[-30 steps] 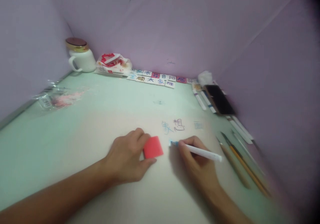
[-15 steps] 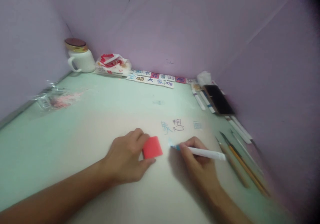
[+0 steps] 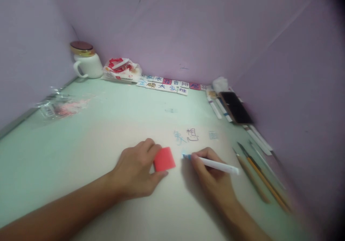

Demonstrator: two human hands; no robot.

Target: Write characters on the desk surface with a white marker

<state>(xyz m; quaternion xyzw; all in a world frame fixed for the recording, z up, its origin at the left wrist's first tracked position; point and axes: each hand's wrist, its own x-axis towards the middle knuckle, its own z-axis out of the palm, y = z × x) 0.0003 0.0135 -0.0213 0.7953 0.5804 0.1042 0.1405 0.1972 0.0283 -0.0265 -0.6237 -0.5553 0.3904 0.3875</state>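
My left hand (image 3: 136, 171) rests on the pale green table (image 3: 81, 144) with its fingers closed on a small red square block (image 3: 164, 159). My right hand (image 3: 212, 178) is closed around a white marker (image 3: 217, 165) whose blue tip touches the table just right of the block. A faint blue mark lies at the tip. Three handwritten characters (image 3: 192, 135) in blue and dark ink sit on the table just beyond both hands.
A white lidded mug (image 3: 86, 63) and a red-and-white packet (image 3: 121, 69) stand at the back left. Character tiles (image 3: 167, 84) line the back wall. A black phone (image 3: 235, 107), pens and brushes (image 3: 258, 178) lie along the right. A clear plastic bag (image 3: 60, 105) lies left.
The marker tip has shifted slightly back and forth at the same spot right of the red block. My left hand and the block have stayed still.
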